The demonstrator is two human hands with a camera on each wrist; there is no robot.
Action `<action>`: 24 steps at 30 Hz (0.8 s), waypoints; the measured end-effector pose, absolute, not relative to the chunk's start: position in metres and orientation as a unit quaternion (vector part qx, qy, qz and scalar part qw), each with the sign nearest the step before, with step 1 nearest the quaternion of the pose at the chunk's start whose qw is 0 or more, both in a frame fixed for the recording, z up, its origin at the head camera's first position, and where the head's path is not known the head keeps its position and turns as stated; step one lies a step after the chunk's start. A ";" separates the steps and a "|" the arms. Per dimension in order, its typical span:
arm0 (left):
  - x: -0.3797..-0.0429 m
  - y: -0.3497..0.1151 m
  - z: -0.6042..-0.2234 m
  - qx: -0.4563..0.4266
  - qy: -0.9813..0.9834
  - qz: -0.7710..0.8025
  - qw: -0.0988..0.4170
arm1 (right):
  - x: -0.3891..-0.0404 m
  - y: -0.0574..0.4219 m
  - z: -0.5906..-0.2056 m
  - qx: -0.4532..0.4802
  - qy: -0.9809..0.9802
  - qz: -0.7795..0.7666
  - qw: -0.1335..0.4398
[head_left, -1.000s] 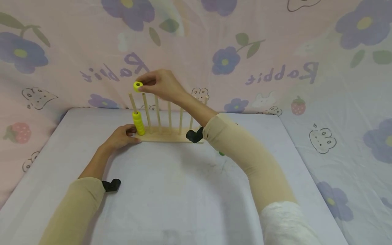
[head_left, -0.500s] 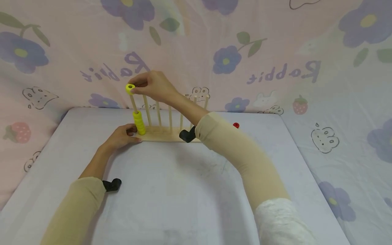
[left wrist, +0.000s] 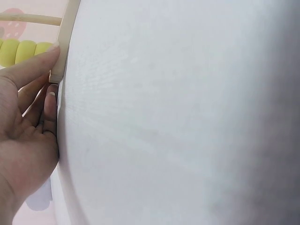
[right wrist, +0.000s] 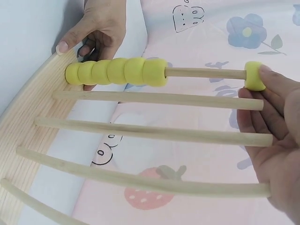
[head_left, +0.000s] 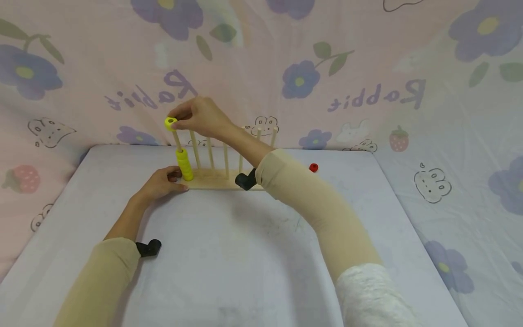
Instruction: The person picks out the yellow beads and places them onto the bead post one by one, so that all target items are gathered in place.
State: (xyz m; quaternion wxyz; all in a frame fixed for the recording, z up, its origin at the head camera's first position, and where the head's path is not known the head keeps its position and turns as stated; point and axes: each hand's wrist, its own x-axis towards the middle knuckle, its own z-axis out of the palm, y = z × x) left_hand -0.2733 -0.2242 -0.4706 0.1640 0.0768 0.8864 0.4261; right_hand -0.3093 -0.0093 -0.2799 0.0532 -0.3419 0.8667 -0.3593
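My right hand (head_left: 206,119) pinches a yellow bead (head_left: 170,123) between thumb and fingers at the top of the leftmost peg. In the right wrist view, the bead (right wrist: 254,76) sits on the end of that peg (right wrist: 206,72). Lower down on the same peg is a stack of several yellow beads (head_left: 184,164), resting against the wooden peg rack's base (head_left: 212,179). At the rack's left end, my left hand (head_left: 161,184) grips the base. The left wrist view shows its thumb on the base (left wrist: 65,51) and its other fingers curled by the end.
Several bare pegs (head_left: 226,159) stand in a row to the right of the yellow stack. A red bead (head_left: 313,167) lies on the white table (head_left: 229,272) right of the rack. Behind hangs a patterned cloth (head_left: 253,59). The right forearm partly covers the rack's right end.
My right hand has moved left and then slightly down, bringing the yellow bead onto the leftmost peg's tip. The left hand has stayed on the base. The red bead has come into view.
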 end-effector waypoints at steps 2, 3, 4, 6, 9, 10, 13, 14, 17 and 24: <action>-0.273 -0.224 -0.471 0.077 0.885 0.429 0.163 | -0.310 -0.009 -0.280 -0.338 0.869 -0.357 0.053; -0.273 -0.223 -0.470 0.077 0.885 0.430 0.163 | -0.309 -0.009 -0.280 -0.337 0.870 -0.356 0.053; -0.273 -0.223 -0.470 0.077 0.884 0.431 0.164 | -0.309 -0.009 -0.280 -0.336 0.870 -0.356 0.054; -0.272 -0.223 -0.470 0.076 0.884 0.431 0.164 | -0.309 -0.009 -0.279 -0.335 0.870 -0.357 0.058; -0.271 -0.223 -0.470 0.076 0.885 0.429 0.165 | -0.308 -0.010 -0.280 -0.333 0.869 -0.361 0.067; -0.271 -0.223 -0.470 0.077 0.885 0.429 0.165 | -0.308 -0.010 -0.280 -0.333 0.869 -0.361 0.069; -0.270 -0.223 -0.470 0.080 0.884 0.430 0.164 | -0.308 -0.011 -0.281 -0.332 0.869 -0.360 0.071; -0.270 -0.223 -0.469 0.082 0.884 0.429 0.164 | -0.308 -0.010 -0.281 -0.331 0.868 -0.362 0.073; -0.271 -0.223 -0.470 0.084 0.884 0.429 0.163 | -0.308 -0.010 -0.282 -0.330 0.866 -0.368 0.076; -0.270 -0.224 -0.470 0.082 0.882 0.434 0.164 | -0.307 -0.010 -0.282 -0.336 0.863 -0.371 0.072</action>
